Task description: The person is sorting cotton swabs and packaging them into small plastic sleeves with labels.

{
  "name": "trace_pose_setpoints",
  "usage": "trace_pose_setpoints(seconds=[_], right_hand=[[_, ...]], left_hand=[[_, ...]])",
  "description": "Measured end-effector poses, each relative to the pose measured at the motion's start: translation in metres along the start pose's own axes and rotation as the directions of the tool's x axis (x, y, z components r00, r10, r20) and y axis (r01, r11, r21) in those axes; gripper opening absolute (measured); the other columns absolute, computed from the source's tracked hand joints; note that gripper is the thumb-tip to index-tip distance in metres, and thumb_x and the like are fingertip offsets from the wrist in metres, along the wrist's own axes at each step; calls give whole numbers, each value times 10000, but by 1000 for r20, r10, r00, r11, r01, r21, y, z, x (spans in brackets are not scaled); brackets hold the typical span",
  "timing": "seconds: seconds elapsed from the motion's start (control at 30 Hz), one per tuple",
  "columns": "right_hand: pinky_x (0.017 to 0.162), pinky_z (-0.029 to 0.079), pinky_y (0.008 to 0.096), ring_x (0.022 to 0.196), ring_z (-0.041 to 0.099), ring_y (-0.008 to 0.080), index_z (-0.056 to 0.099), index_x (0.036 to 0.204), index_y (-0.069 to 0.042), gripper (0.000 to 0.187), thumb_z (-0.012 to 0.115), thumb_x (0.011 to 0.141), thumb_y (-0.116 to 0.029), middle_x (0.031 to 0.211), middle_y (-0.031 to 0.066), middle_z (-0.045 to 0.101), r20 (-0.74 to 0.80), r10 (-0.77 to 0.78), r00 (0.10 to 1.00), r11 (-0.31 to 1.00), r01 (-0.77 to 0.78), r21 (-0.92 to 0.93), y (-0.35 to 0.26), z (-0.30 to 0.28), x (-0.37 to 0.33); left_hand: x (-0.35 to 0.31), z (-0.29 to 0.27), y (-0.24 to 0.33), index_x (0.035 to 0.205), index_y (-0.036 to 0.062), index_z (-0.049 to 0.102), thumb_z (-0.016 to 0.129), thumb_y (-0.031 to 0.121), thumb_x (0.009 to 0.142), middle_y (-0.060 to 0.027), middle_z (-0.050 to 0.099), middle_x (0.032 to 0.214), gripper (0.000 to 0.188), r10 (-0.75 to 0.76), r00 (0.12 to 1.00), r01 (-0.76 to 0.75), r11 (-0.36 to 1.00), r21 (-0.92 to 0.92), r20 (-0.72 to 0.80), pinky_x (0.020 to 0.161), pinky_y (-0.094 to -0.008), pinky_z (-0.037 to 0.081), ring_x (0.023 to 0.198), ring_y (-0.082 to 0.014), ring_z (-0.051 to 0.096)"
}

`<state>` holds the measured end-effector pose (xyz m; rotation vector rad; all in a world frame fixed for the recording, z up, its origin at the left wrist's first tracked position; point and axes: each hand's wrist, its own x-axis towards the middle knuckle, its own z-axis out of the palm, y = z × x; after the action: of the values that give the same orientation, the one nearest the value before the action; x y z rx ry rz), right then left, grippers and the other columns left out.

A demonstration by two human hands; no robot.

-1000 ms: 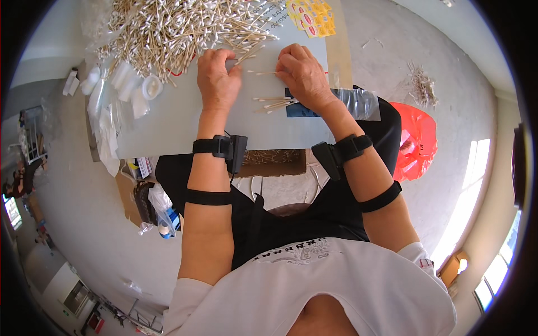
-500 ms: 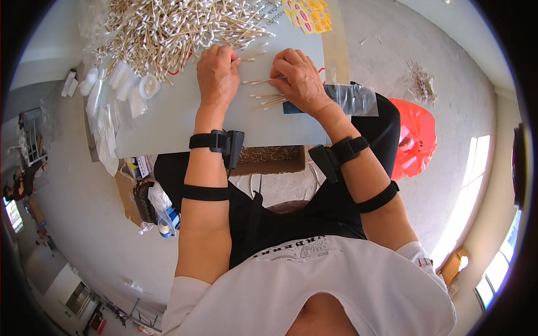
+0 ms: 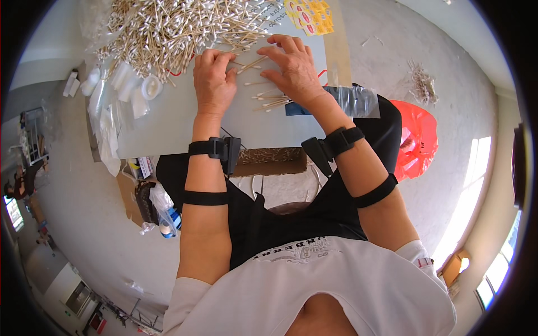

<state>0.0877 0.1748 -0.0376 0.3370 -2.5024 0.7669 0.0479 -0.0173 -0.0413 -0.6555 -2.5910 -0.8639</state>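
Note:
A large heap of cotton swabs (image 3: 185, 28) covers the far left part of the grey tabletop (image 3: 168, 131). My left hand (image 3: 215, 81) is at the heap's near edge, its fingers bent and the thumb apart from the forefinger. Between my hands a few loose swabs (image 3: 251, 65) lie at a slant, close to both sets of fingertips. My right hand (image 3: 296, 68) hovers over their right end with fingers spread and thumb apart. Whether its forefinger touches a swab is unclear. Below it a small bunch of swabs (image 3: 271, 103) rests against a dark strip of film (image 3: 336, 101).
Clear plastic pieces and a round container (image 3: 151, 87) sit on the table's left. Yellow stickers (image 3: 311, 17) lie at the far right. Beneath the front edge is a cardboard box of swabs (image 3: 269, 165). A red plastic bag (image 3: 416, 140) stands right of my leg.
My right hand has moved away from me and spread its fingers, leaving a swab on the table. My left thumb has parted from the forefinger, and the swabs there now lie between my hands.

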Motion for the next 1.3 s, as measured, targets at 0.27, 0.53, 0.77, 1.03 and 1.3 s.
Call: trace_pose_setpoints(seconds=[0.27, 0.53, 0.77, 1.03, 1.3], right_hand=[[811, 443, 378, 917, 574, 251, 653, 846, -144, 71, 688, 784, -133, 864, 19, 612, 159, 36, 987, 998, -44, 45, 16, 12, 10], [754, 482, 382, 850, 577, 293, 644, 823, -89, 39, 663, 789, -92, 817, 58, 604, 163, 73, 984, 990, -92, 111, 20, -1, 0], [771, 487, 400, 882, 587, 304, 676, 840, -88, 69, 672, 773, -76, 829, 77, 613, 186, 108, 977, 976, -140, 168, 13, -18, -13], [806, 486, 373, 924, 581, 290, 684, 909, -69, 143, 673, 775, -19, 934, 91, 617, 36, 266, 963, 913, -264, 312, 7, -20, -36], [764, 484, 394, 873, 568, 297, 666, 819, -92, 95, 689, 735, -55, 858, 61, 590, 56, 243, 968, 955, -249, 160, -1, -18, -35]], left_hand=[[-6, 0, 6, 814, 100, 610, 697, 23, 723, -36, 564, 883, 148, 1, 1000, -3, 996, 88, 29, 778, -416, 441, 894, -281, 541], [-19, 2, 25, 870, 68, 618, 630, -45, 758, -79, 586, 901, 160, -48, 994, 54, 997, -62, 97, 768, -416, 479, 901, -317, 573], [-18, -3, 32, 1019, 23, 623, 535, -121, 763, -133, 580, 1015, 307, -134, 980, 149, 984, -96, 149, 813, -427, 494, 971, -350, 589], [-35, 3, 43, 948, 21, 609, 581, -127, 735, -123, 569, 959, 261, -240, 969, 246, 945, -214, 54, 766, -405, 496, 899, -337, 590], [-18, -11, 43, 829, 13, 566, 656, -83, 723, -119, 560, 845, 169, -61, 965, 72, 997, -31, 254, 705, -422, 491, 839, -332, 581]])
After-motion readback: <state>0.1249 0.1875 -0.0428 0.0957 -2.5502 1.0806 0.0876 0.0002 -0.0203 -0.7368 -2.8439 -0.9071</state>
